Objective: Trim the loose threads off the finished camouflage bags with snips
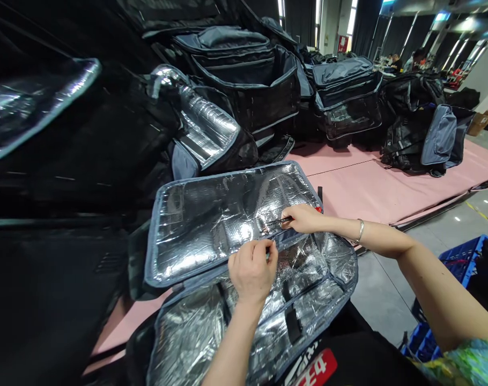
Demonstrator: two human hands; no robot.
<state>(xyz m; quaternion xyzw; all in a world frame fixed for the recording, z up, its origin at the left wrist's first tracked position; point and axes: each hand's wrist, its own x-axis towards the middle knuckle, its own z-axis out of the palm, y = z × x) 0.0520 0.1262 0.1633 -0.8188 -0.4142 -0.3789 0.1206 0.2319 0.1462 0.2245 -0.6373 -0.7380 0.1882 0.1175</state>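
1. The bag (pixel 187 327) is being held open in front of the person, at the near side of the pink table (pixel 348 174); its silver lining is being shown. By what it is being supported below, it cannot be told fully.
2. The lid (pixel 207 214) is being laid back, away from the body, and its lower edge is being worked at, as it seems.
3. By the right hand (pixel 302 219), a thin dark tool (pixel 282 220) is being gripped in closed fingers, and its tip is being pointed leftward, over the lining of the lid.
4. By the left hand (pixel 252 268), the edge between lid and body is being approached or touched with curled fingers; whether something is being pinched there cannot be told.
5. In judgement, a small detail at this edge is being attended to. For the next move, a steady edge and a careful tool tip are being called for, because the thin lining could be pierced.
6. Behind, other bags (pixel 264 102) are being piled on the table.
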